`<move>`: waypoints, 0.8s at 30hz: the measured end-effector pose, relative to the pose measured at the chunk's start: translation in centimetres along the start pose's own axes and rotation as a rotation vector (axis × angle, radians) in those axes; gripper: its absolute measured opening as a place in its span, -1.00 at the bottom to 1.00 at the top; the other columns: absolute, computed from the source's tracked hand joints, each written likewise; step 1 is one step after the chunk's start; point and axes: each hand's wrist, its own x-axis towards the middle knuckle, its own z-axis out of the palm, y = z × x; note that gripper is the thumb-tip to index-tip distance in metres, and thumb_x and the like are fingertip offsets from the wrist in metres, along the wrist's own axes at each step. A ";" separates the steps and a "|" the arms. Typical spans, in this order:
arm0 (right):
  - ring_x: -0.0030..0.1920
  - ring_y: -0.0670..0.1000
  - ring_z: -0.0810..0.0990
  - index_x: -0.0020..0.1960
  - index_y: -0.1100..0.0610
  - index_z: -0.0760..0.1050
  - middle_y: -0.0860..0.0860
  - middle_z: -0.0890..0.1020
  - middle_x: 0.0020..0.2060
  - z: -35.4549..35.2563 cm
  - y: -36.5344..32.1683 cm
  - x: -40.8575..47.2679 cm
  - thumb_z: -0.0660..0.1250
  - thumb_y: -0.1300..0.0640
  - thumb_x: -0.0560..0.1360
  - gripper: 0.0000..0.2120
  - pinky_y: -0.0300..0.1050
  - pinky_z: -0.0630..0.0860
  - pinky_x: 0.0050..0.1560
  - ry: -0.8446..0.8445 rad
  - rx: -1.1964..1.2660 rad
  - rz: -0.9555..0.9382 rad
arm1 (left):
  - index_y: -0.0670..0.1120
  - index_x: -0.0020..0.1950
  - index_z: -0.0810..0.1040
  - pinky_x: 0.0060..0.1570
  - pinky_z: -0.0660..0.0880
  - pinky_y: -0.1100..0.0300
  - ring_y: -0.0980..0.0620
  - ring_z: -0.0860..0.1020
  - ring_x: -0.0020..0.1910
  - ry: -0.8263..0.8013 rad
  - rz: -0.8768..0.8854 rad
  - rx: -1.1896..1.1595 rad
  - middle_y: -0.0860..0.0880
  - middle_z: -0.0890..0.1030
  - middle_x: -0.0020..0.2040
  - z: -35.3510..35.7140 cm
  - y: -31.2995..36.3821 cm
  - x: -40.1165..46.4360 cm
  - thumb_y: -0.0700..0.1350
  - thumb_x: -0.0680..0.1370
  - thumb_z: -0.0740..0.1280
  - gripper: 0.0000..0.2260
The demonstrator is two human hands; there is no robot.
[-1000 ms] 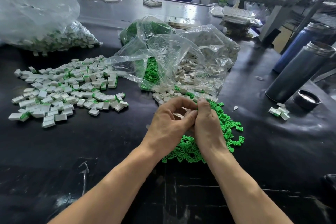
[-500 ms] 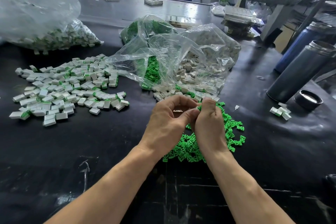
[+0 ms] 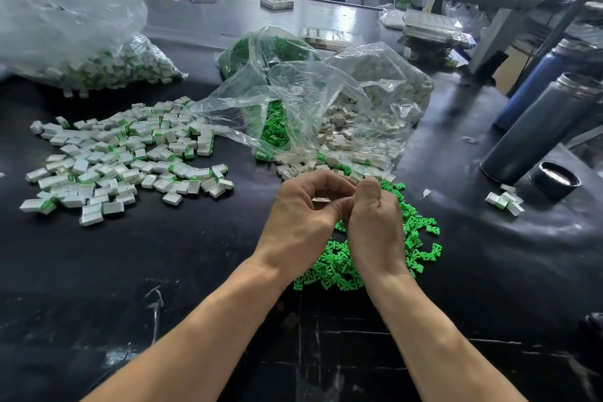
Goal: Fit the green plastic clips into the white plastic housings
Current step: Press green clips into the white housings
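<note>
The left hand (image 3: 305,217) has its fingers curled around one white housing (image 3: 321,200), of which only a pale edge shows in the gap under the fingers. The right hand (image 3: 375,225) is closed with thumb and fingertips pinched against the left hand, so I think it presses a green clip into that housing, but the clip itself is hidden and I cannot tell how far it is in.

The first risk is here: if the clip goes in tilted or turned the wrong way, the push can bend its thin legs or leave it half seated. Because the fingers cover the joint, the person cannot easily see such a fault.

Under both wrists lies the pile of loose green clips (image 3: 412,235) on the black desk (image 3: 195,271). A wrist that drags over it can sweep clips away, and a small part that slips from the pinch can fall among them and be lost.

Just behind the hands, empty white housings (image 3: 339,137) spill out of a clear plastic bag (image 3: 310,91), mixed with some clips. At the left lies the spread of finished pieces (image 3: 124,157). If a half-fitted part is thrown there, it is hard to find again.

At the right stand two metal flasks (image 3: 538,130) with a loose cap (image 3: 554,178), near enough that a wide move of the elbow could knock one.
</note>
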 end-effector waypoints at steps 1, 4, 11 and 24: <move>-0.18 -0.18 0.70 -0.11 0.00 0.73 -0.11 0.74 -0.25 0.0 0.0 0.0 -0.01 -0.14 0.59 -0.45 -0.24 0.60 -0.18 0.003 -0.005 -0.002 | -0.18 -0.04 0.69 -0.21 0.63 0.26 0.02 0.71 -0.05 0.001 0.005 0.004 -0.04 0.72 -0.04 0.0 0.1 0.0 -0.33 0.52 0.47 -0.93; -0.37 -0.25 0.60 -0.29 -0.14 0.68 -0.21 0.64 -0.43 -0.2 0.0 0.0 0.01 -0.08 0.62 -0.47 -0.33 0.49 -0.35 -0.007 0.042 0.005 | -0.15 -0.02 0.69 -0.18 0.66 0.21 0.00 0.71 -0.06 0.003 0.003 0.029 -0.05 0.72 -0.02 0.1 0.2 -0.1 -0.29 0.53 0.48 -0.93; -0.26 0.16 0.67 -0.18 -0.10 0.69 0.20 0.72 -0.24 0.2 -0.1 -0.1 0.08 -0.25 0.54 -0.54 0.27 0.66 -0.24 -0.042 0.258 0.189 | -0.12 0.00 0.68 -0.16 0.68 0.05 -0.07 0.72 -0.12 0.006 -0.050 0.035 -0.06 0.72 -0.03 0.0 0.2 0.0 -0.22 0.55 0.49 -0.94; -0.42 -0.18 0.60 -0.39 -0.19 0.65 -0.13 0.62 -0.50 0.5 0.2 0.4 0.03 -0.11 0.51 -0.51 -0.11 0.52 -0.31 0.011 0.076 0.094 | -0.17 0.00 0.66 -0.26 0.59 0.30 -0.06 0.71 -0.14 0.038 -0.068 0.048 -0.16 0.70 -0.05 0.5 0.3 0.0 -0.23 0.56 0.47 -0.95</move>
